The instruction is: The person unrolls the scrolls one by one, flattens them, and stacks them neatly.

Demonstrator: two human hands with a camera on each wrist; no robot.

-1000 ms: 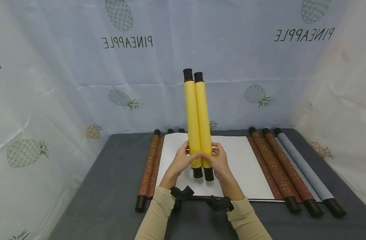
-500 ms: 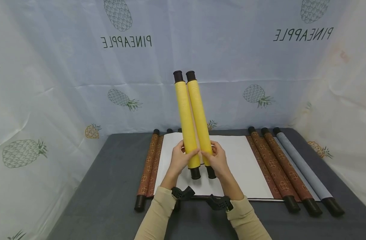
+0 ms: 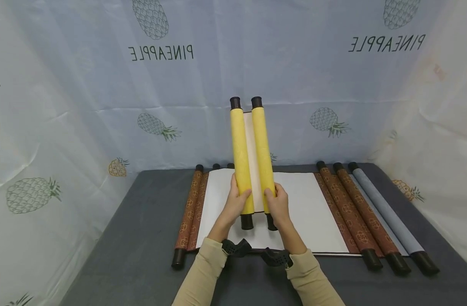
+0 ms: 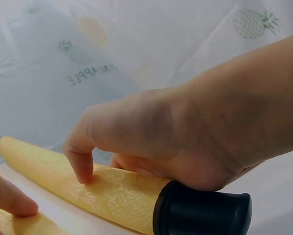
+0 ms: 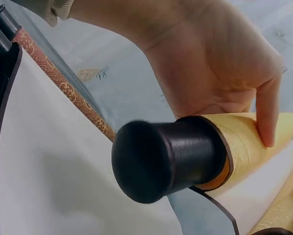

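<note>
A yellow scroll with black end knobs is held up before me, its two rolls a little apart. My left hand [image 3: 233, 205] grips the left roll [image 3: 241, 157] near its lower end, the thumb lying on the yellow backing. The right hand [image 3: 278, 205] holds the right roll [image 3: 263, 157] the same way. Between the rolls shows a narrow strip of pale paper [image 3: 252, 153]. In the left wrist view the left thumb presses the yellow roll [image 4: 119, 196] above its black knob [image 4: 205, 210]. The right wrist view shows the right roll's black knob [image 5: 166, 159] up close.
Below lies a wide spread of white paper [image 3: 313, 212] on the dark table [image 3: 122, 238]. Brown patterned scrolls [image 3: 189, 212] flank it at left, with more brown scrolls [image 3: 352, 212] at right. A grey-blue scroll [image 3: 390, 212] lies at the far right. Pineapple-print cloth [image 3: 233, 55] hangs behind.
The two yellow rolls have moved apart from touching, uncovering a pale strip between them. The scroll's top leaned left, then came back more upright and slightly lower.
</note>
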